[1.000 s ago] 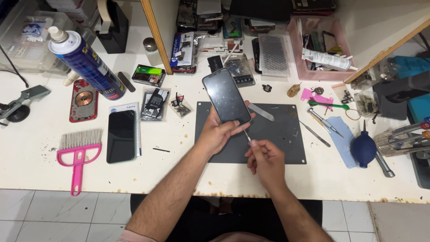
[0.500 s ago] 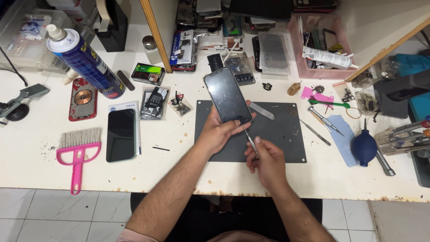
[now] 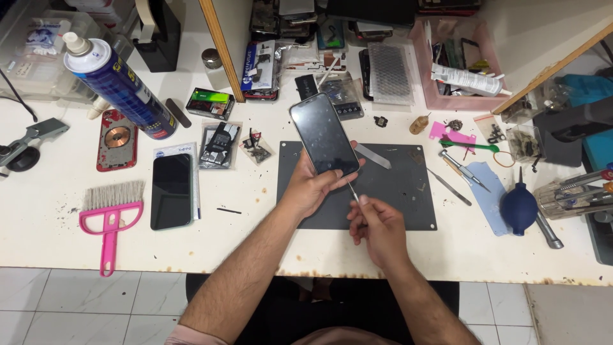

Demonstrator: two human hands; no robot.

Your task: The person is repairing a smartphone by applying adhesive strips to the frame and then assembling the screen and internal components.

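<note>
The left hand [image 3: 313,188] holds the phone [image 3: 324,135] tilted above the grey mat [image 3: 396,191], its screen closed and in place, while the right hand [image 3: 377,227] pinches a thin tool [image 3: 352,190] at its lower edge, so opening looks barely begun.

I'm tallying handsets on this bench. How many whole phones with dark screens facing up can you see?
2. One phone is held up in the left hand over the grey mat; the other phone lies beside the pink brush. More may sit among the clutter behind.
</note>
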